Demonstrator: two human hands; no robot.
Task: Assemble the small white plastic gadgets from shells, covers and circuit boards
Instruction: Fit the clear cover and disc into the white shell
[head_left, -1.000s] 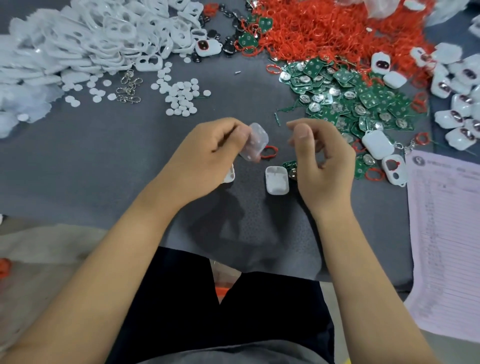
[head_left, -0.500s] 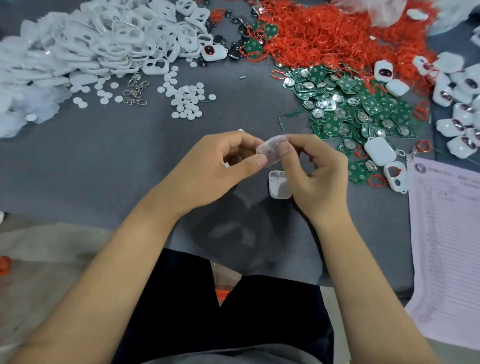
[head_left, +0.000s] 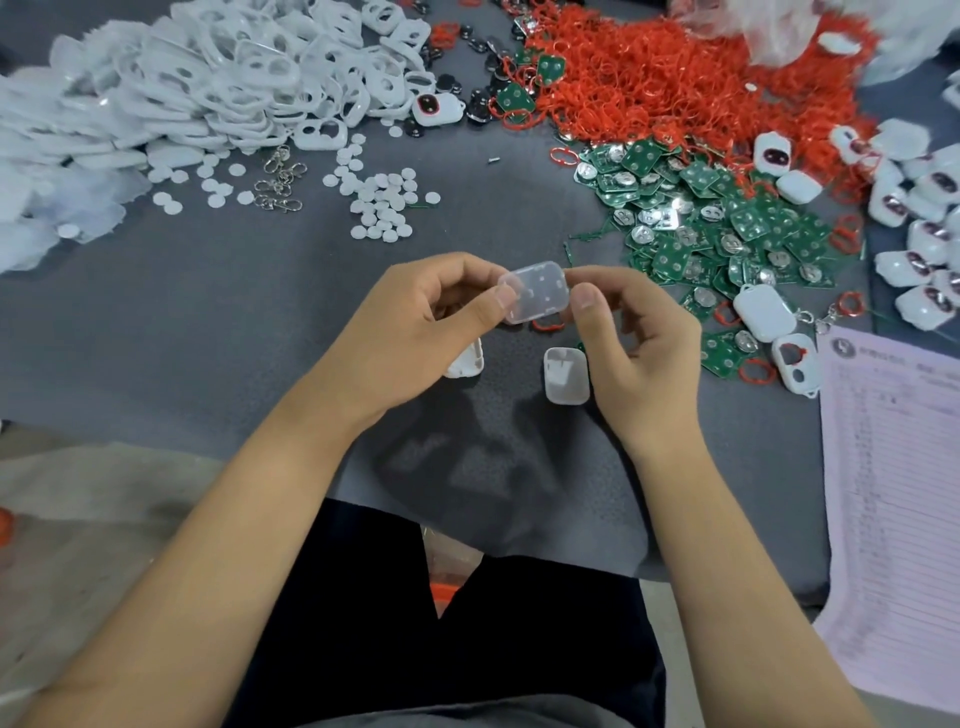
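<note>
Far left lies a heap of white covers, with small white discs nearer on the grey mat. My left hand pinches the left edge of a translucent shell between thumb and curled fingers; my right hand pinches its right edge the same way, holding it above the mat. Below it, another shell rests open side up, just beside my right palm. Far right spread green boards and red rings, then finished gadgets and a paper sheet.
</note>
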